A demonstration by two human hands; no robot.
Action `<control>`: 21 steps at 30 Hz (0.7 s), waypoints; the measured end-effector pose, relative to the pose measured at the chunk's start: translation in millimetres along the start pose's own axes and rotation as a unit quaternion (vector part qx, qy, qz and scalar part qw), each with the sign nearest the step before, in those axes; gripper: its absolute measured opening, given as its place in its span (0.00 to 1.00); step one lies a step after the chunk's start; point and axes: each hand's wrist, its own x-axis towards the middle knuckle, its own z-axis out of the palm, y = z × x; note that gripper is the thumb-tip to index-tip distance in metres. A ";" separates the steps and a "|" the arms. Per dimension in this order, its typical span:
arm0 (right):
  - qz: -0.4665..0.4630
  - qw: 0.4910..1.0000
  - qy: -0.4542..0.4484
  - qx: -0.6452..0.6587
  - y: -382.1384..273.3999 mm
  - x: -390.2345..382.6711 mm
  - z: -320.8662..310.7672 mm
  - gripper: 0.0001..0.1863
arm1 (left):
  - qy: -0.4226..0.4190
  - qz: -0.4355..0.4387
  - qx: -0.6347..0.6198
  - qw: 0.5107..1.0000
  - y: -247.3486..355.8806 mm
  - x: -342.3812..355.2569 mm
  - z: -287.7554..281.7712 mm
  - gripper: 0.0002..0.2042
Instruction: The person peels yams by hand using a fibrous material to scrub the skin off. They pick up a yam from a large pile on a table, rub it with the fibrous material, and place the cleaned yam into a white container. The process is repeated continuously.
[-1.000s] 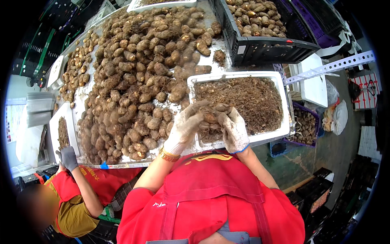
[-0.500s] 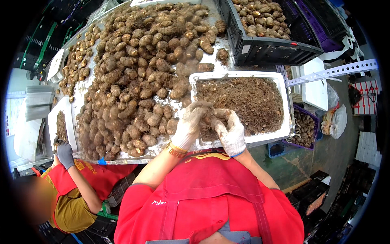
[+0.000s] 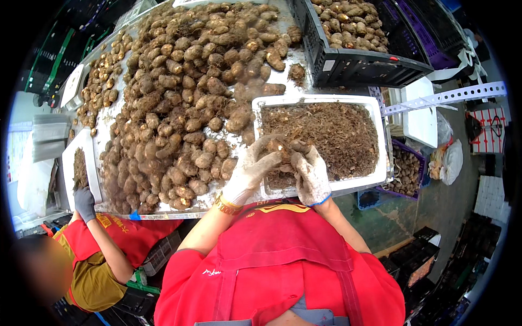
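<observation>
My left hand (image 3: 255, 167), in a soiled white glove, is closed around a small brown taro (image 3: 279, 148) with a paler patch on top. My right hand (image 3: 312, 175), gloved alike, has its dirty fingers curled in against the taro's right side; whether anything else is in them is hidden. Both hands are above the near left part of a white foam box (image 3: 382, 142), which holds loose brown root hairs and skin scraps (image 3: 329, 133). To the left, a big heap of hairy taros (image 3: 179, 103) covers much of the metal table.
A black crate (image 3: 370, 68) with taros stands at the far right of the table. A purple crate (image 3: 421, 168) of taros is lower down on the right. At left, a co-worker's grey-gloved hand (image 3: 85, 203) is at another white box (image 3: 96, 174). A perforated metal bar (image 3: 446, 98) juts in from the right.
My hands have shifted slightly, and the taro now shows its paler patch between them. My right fingers have curled in more. The co-worker's hand has moved slightly down.
</observation>
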 end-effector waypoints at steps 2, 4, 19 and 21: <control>0.007 1.000 0.008 -0.010 -5.0 -1.5 7.3 0.20 | 0.004 -0.015 0.023 1.000 8.3 -3.2 2.6 0.23; 0.002 0.997 0.007 -0.082 -14.2 -1.7 12.4 0.21 | 0.011 -0.011 0.085 0.996 13.1 -5.7 1.5 0.23; -0.162 0.847 0.028 -0.506 -26.1 24.8 9.6 0.10 | 0.048 0.081 0.328 0.940 9.6 -19.4 3.0 0.30; -0.143 0.850 0.068 -0.502 -26.4 30.5 0.9 0.11 | 0.036 0.081 0.264 0.961 4.1 -18.9 -0.7 0.28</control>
